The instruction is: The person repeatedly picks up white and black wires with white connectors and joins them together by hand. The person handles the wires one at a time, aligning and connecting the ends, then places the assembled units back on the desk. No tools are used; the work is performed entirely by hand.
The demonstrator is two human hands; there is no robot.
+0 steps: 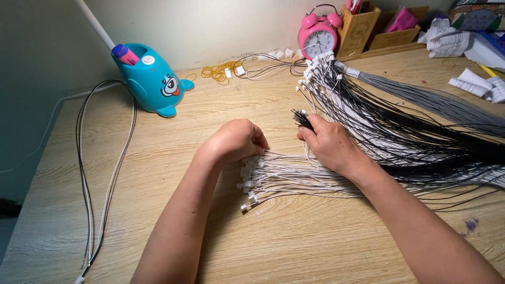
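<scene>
White wires (294,176) lie left-right on desk (158,173), plugs toward left hand (236,139), which pinches those ends. Right hand (329,144), just right, grips black wires (303,119) closed.

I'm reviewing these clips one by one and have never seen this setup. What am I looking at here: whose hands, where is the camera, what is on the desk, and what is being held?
This is one picture from a camera worn on a person's head, looking down at their own two bare hands; there is no machine. The left hand is closed over the plug ends of a bundle of thin white wires with small white connectors lying on the light wooden desk. The right hand grips a small bunch of thin black wires. To the right lie fanned black and grey wires. Behind stand a teal cartoon-animal lamp base and a pink twin-bell alarm clock. A loose black and white cable lies at the left.
</scene>
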